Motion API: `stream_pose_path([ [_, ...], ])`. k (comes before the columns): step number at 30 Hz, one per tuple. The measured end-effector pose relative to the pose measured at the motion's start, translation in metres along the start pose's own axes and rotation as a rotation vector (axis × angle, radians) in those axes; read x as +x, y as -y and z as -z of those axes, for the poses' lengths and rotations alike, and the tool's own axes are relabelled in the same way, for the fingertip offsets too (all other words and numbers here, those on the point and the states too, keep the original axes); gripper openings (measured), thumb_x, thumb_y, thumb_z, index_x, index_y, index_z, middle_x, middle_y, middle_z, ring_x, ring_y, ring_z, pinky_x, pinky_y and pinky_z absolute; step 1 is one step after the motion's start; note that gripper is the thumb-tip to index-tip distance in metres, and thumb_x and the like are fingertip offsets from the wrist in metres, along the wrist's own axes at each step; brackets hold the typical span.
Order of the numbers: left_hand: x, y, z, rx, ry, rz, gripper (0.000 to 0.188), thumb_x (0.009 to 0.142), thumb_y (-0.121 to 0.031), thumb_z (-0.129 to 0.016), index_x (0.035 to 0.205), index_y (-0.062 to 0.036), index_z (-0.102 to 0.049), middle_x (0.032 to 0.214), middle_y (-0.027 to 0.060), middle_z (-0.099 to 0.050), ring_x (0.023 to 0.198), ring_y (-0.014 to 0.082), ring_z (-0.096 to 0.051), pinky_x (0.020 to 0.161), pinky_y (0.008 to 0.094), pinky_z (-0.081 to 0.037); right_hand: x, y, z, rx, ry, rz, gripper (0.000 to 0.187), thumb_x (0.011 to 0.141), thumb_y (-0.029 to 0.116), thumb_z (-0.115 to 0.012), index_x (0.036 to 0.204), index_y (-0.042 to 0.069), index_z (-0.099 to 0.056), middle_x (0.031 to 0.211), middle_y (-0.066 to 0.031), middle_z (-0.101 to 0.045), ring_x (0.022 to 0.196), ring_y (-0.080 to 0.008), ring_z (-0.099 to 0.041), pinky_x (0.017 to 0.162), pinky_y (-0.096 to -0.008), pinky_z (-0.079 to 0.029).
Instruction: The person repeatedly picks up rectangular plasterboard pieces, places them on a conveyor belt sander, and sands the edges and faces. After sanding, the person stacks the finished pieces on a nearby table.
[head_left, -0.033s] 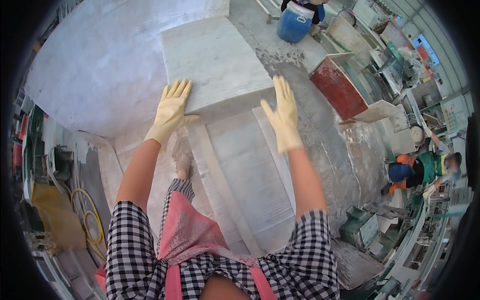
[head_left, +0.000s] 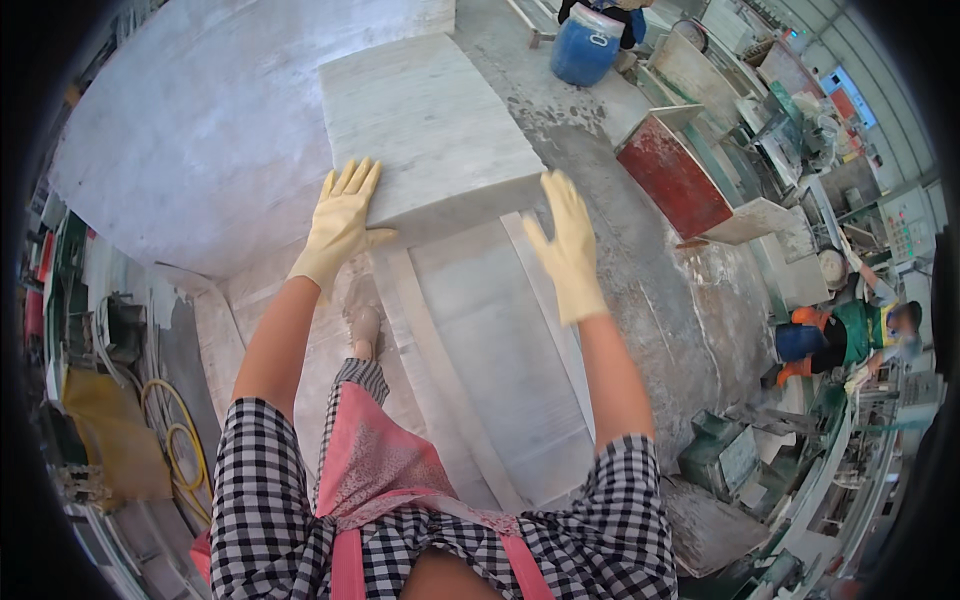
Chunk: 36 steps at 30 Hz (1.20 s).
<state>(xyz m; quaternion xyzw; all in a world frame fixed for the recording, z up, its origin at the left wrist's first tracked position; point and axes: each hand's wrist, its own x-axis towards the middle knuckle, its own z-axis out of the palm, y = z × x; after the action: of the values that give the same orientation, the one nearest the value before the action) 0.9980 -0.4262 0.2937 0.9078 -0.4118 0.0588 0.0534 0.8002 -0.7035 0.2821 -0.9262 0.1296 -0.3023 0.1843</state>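
Observation:
A thick stack of pale grey, stone-like slabs lies in front of me, its layered near side facing my body. My left hand, in a cream rubber glove, is open with fingers spread at the stack's near left corner. Beside the near right corner is my right hand, gloved the same way. Its fingers stretch forward and its thumb stands apart; whether it touches the edge I cannot tell. Under and nearer than the stack are long pale panels. Neither hand holds anything.
A large whitish sheet spreads along the left. A blue drum and a red-sided box stand to the far right. Another person works at the right. A yellow hose coils at the lower left.
My right hand has drawn slightly back toward me along the stack's right corner. My left hand stays where it was.

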Motion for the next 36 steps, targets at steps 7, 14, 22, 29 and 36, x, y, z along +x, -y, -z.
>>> stream_pose_path([
  [7, -0.010, -0.017, 0.009, 0.166, -0.009, 0.123, 0.106, 0.072, -0.046, -0.083, 0.156, -0.0065, -0.032, 0.160, 0.0136, -0.037, 0.150, 0.0301, -0.029, 0.124, 0.0479, -0.022, -0.198, 0.042, 0.080, 0.113, 0.301, 0.024, 0.052, 0.087, 0.018, -0.070, 0.136, 0.002, -0.058, 0.142, -0.0193, -0.056, 0.136, -0.0381, -0.048, 0.116, -0.0471, -0.034],
  [14, -0.056, -0.063, -0.016, -0.236, -0.258, -0.366, 0.064, 0.088, -0.021, -0.071, 0.144, -0.0029, -0.049, 0.150, 0.0208, -0.047, 0.145, 0.0370, -0.037, 0.121, 0.0503, -0.027, -0.233, 0.031, 0.119, 0.307, 0.223, -0.323, 0.050, 0.089, 0.012, -0.069, 0.137, 0.002, -0.058, 0.135, -0.0183, -0.061, 0.127, -0.0342, -0.057, 0.106, -0.0394, -0.043],
  [22, -0.095, -0.117, -0.087, -0.355, -0.151, -0.256, 0.054, 0.088, -0.017, -0.065, 0.137, 0.0030, -0.053, 0.143, 0.0230, -0.053, 0.138, 0.0423, -0.043, 0.119, 0.0510, -0.029, -0.096, -0.042, 0.014, 0.923, 0.022, -0.590, 0.057, 0.099, 0.030, -0.062, 0.148, 0.007, -0.046, 0.149, -0.0140, -0.051, 0.141, -0.0252, -0.045, 0.115, -0.0365, -0.035],
  [29, -0.092, -0.118, -0.077, -0.348, -0.065, -0.246, 0.057, 0.086, -0.016, -0.067, 0.139, 0.0014, -0.052, 0.144, 0.0217, -0.053, 0.138, 0.0426, -0.044, 0.119, 0.0527, -0.028, -0.004, -0.057, -0.078, 0.978, 0.055, -0.363, 0.072, 0.097, 0.040, -0.064, 0.155, 0.008, -0.036, 0.162, -0.0140, -0.032, 0.150, -0.0279, -0.028, 0.120, -0.0380, -0.029],
  [36, -0.090, -0.122, -0.077, -0.314, -0.022, -0.212, 0.059, 0.086, -0.017, -0.066, 0.140, 0.0010, -0.051, 0.145, 0.0208, -0.052, 0.139, 0.0415, -0.043, 0.119, 0.0531, -0.027, 0.023, -0.052, -0.094, 0.886, 0.191, -0.703, 0.073, 0.091, 0.042, -0.071, 0.147, 0.004, -0.046, 0.151, -0.0210, -0.045, 0.141, -0.0335, -0.043, 0.113, -0.0410, -0.038],
])
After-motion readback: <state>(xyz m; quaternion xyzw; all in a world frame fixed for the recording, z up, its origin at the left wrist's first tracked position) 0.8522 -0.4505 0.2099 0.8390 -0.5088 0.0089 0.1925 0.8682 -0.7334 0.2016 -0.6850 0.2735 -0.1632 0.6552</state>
